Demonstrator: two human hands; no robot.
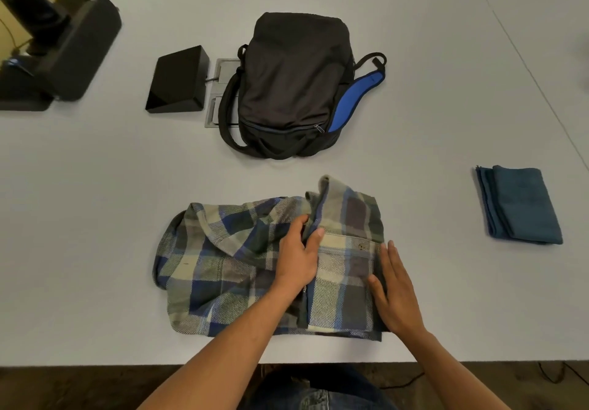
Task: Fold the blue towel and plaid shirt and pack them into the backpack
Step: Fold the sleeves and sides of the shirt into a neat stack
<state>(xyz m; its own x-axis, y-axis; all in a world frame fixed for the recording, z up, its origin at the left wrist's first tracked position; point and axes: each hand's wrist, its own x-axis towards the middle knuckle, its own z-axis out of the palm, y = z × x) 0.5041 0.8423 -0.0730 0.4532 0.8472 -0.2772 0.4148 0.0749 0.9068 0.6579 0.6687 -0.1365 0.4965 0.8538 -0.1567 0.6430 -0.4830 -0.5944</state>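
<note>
Near the backpack (294, 84), the left hand (298, 258) pinched the shirt (223, 266) placket while the right hand (395, 291), fingers pressed together, should flatten evenly.

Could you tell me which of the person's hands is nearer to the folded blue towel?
Right. The right hand lies flat on the shirt's right edge, towards the towel; the left hand grips the shirt's middle, farther away.

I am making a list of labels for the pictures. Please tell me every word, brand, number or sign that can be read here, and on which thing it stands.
None: no readable text shows anywhere.
backpack: no legible label.
plaid shirt: pattern only.
blue towel: plain.
black box: plain.
</note>
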